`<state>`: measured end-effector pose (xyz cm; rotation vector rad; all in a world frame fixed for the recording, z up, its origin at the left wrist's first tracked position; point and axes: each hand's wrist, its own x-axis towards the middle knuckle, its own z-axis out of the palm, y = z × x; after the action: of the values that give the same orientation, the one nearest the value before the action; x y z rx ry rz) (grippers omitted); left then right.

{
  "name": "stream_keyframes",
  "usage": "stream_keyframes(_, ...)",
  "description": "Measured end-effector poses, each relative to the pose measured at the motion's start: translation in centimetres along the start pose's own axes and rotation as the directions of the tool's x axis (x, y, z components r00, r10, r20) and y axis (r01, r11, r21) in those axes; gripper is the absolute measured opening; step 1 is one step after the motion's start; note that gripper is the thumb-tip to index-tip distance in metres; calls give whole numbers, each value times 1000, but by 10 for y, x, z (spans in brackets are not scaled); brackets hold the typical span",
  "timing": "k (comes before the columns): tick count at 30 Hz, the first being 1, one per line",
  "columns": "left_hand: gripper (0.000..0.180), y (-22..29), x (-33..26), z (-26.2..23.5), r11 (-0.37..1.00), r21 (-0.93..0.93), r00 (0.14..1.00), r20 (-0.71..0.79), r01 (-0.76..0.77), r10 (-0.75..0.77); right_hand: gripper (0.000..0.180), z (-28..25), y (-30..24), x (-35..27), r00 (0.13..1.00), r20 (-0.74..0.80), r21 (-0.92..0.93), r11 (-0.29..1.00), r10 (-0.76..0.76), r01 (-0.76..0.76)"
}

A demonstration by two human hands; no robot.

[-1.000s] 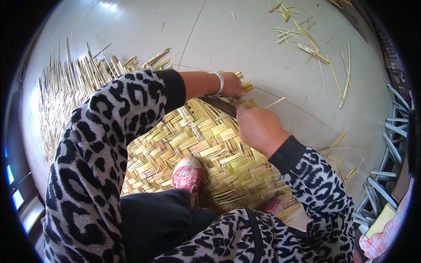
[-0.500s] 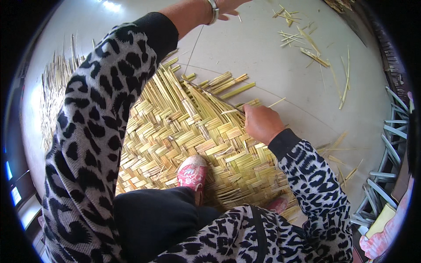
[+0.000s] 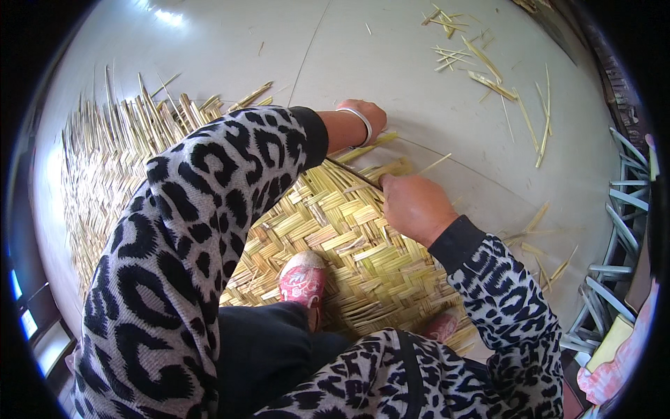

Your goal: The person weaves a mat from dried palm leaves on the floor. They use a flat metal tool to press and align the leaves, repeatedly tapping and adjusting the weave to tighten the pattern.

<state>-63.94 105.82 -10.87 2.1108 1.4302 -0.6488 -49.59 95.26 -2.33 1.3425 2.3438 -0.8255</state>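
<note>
A woven mat of yellow-green plant strips (image 3: 356, 258) lies on the floor under my feet. At its far right edge my right hand (image 3: 417, 207) is closed round the end of a thin dark rod (image 3: 352, 174), which runs left along the edge of the weave. My left hand (image 3: 366, 117), with a silver bracelet (image 3: 361, 126) on its wrist, is curled low over the strip ends (image 3: 370, 148) beyond the rod. Its fingertips point away, and what they hold is hidden. My left sleeve covers part of the mat.
Unwoven strip ends (image 3: 164, 112) stick out along the mat's far left side. Loose strips and offcuts (image 3: 493, 85) lie scattered on the tiled floor (image 3: 230, 42) at the far right. A grey slatted rack (image 3: 614, 230) stands at the right edge.
My left hand has come down and nearer from the far top to the mat's edge, beside the right hand. The right hand stays almost in place on the dark rod.
</note>
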Motion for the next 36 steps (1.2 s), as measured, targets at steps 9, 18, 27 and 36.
stream_keyframes(9,34,-12,16,15,979,-184,996,0,-84,85,19,6,3,-4,997,-57,9,998,-59,60)
stream_keyframes(18,36,-1,12,26,996,-88,996,87,-15,23,16,10,-3,-8,991,-127,-15,999,-36,35)
stream_keyframes(27,26,-16,11,25,731,-683,965,176,-21,193,17,19,3,-1,991,-125,-32,999,-41,38)
stream_keyframes(36,33,-19,-11,40,772,-628,991,12,-98,136,18,35,2,12,991,-133,-21,999,34,-37)
